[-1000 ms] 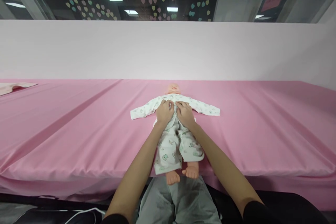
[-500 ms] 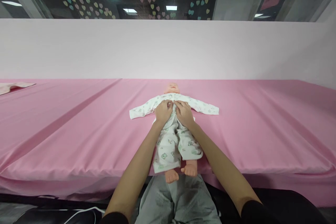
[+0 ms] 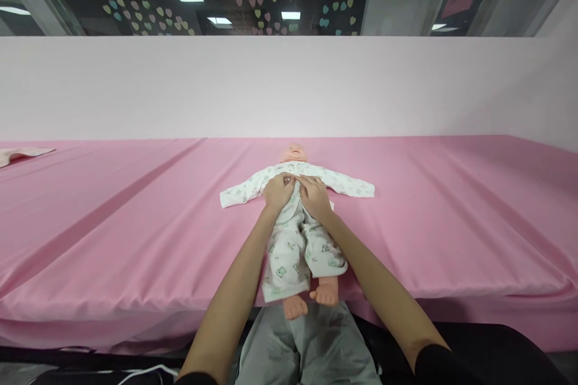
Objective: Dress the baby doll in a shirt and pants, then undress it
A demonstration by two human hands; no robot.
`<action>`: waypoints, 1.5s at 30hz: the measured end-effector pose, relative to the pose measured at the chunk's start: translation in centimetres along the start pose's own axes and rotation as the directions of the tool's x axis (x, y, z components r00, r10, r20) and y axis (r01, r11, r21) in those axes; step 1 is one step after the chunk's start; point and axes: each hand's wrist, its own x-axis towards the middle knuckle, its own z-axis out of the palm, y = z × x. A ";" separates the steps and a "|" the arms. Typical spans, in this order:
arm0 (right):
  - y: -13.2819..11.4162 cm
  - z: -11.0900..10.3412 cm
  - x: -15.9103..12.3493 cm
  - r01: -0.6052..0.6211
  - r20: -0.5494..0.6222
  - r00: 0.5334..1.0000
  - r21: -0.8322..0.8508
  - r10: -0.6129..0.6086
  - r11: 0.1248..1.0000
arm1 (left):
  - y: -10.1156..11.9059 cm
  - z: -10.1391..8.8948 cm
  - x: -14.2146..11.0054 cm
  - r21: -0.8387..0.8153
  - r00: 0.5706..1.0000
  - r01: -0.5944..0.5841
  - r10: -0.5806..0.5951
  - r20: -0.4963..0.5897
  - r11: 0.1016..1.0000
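A baby doll (image 3: pixel 293 152) lies on its back on the pink table cover (image 3: pixel 135 216), head away from me, bare feet at the near edge. It wears a white printed romper (image 3: pixel 293 246) with both sleeves spread flat to the sides. My left hand (image 3: pixel 276 191) and my right hand (image 3: pixel 315 195) rest side by side on the doll's chest. The fingers of each are curled and pinch the romper's front edges together at the middle.
A pale pink cloth (image 3: pixel 20 154) lies at the far left of the table. A white partition wall (image 3: pixel 289 84) runs along the table's far side. My grey-trousered lap (image 3: pixel 307 349) sits under the near edge.
My hands have stayed pinched on the romper at the chest, shifting a little toward the doll's neck. The view has drifted slightly.
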 end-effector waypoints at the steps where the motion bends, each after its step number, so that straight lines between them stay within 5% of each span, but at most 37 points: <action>1: 0.0 0.1 0.0 0.000 -0.006 1.000 -0.004 0.000 1.000 | 0.1 0.0 0.1 0.022 1.000 0.010 -0.010 0.004 1.000; 10: -0.5 0.6 0.0 -0.027 -0.075 0.997 -0.019 0.025 0.999 | 0.8 0.2 0.3 0.310 0.995 -0.098 0.104 -0.004 0.946; 18: -0.3 0.7 0.0 0.027 -0.129 0.991 0.013 -0.025 1.000 | 0.3 0.4 0.0 0.218 0.994 -0.103 0.108 -0.010 0.971; 26: -0.6 0.7 -0.2 0.220 -0.158 0.963 -0.004 -0.218 0.975 | 0.1 0.4 -0.1 0.204 0.992 -0.124 0.126 0.004 0.971; 33: -1.0 0.1 -0.1 0.090 -0.056 0.994 -0.027 -0.091 0.996 | -0.1 0.6 0.1 0.097 0.995 -0.101 0.102 -0.002 0.990; 38: -1.3 -0.4 -0.4 0.068 -0.139 0.988 0.005 -0.067 0.998 | 0.3 0.1 -0.4 0.166 0.992 -0.126 0.123 0.028 0.978; 45: -1.9 -1.3 -0.8 -0.009 -0.106 0.994 -0.201 -0.013 0.980 | 0.6 -0.9 -1.5 0.200 0.976 -0.216 0.207 0.062 0.956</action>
